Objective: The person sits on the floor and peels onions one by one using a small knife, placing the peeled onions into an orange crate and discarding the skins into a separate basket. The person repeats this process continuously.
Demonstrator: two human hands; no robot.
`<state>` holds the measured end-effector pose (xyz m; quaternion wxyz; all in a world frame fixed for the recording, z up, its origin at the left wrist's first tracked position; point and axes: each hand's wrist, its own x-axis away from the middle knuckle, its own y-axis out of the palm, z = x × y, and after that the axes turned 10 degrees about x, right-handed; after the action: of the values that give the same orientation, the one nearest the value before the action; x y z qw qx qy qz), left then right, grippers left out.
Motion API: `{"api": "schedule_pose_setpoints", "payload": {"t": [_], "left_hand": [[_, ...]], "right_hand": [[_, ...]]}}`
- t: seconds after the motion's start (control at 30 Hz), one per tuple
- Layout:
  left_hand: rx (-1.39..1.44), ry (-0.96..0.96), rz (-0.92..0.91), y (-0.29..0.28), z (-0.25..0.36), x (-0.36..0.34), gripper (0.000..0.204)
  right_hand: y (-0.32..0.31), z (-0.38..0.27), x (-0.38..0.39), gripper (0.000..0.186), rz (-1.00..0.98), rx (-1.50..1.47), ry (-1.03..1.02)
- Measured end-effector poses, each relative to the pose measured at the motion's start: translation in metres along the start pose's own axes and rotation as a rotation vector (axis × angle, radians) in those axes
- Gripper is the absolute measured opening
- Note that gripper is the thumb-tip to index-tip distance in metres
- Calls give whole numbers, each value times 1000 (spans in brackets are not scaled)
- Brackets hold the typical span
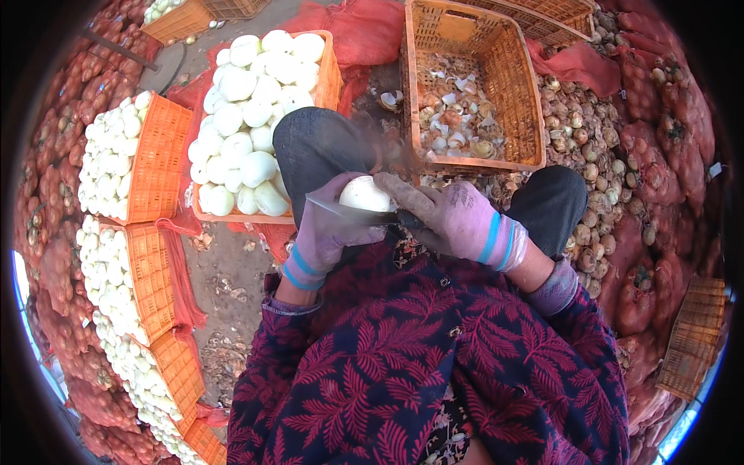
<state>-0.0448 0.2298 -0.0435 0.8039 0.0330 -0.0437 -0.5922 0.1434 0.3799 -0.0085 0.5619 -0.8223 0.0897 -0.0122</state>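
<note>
A white peeled onion (364,194) sits in my left hand (325,221), whose gloved fingers curl round it above my lap. My right hand (457,217), in a purple glove with blue bands at the cuff, grips the dark handle of a knife (345,211). The blade lies across the near side of the onion and reaches over toward my left hand. My right thumb and forefinger rest close to the onion's right side. Part of the knife handle is hidden under the right fingers.
An orange crate (329,74) heaped with peeled onions stands at my left knee; more full crates (159,159) line the left side. Ahead, another crate (531,116) holds skins and scraps. Unpeeled onions (585,147) lie piled at right, beside red mesh sacks (659,163).
</note>
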Motion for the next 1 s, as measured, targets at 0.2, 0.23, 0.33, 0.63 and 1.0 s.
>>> {"api": "schedule_pose_setpoints", "payload": {"t": [0.2, 0.23, 0.33, 0.63, 1.0], "left_hand": [[35, -203, -35, 8, -5, 1, 79], [179, -232, -42, 5, -7, 6, 78], [532, -241, -15, -4, -14, 21, 76], [920, 125, 387, -105, -35, 79, 64], [1243, 162, 468, -143, -94, 112, 73]], "right_hand": [[35, 54, 30, 81, -283, 33, 483], [48, 69, 42, 82, -225, 53, 557], [52, 84, 62, 75, -3, -226, 608], [64, 81, 55, 59, 69, -509, 700], [48, 60, 38, 58, -61, -454, 747]]}}
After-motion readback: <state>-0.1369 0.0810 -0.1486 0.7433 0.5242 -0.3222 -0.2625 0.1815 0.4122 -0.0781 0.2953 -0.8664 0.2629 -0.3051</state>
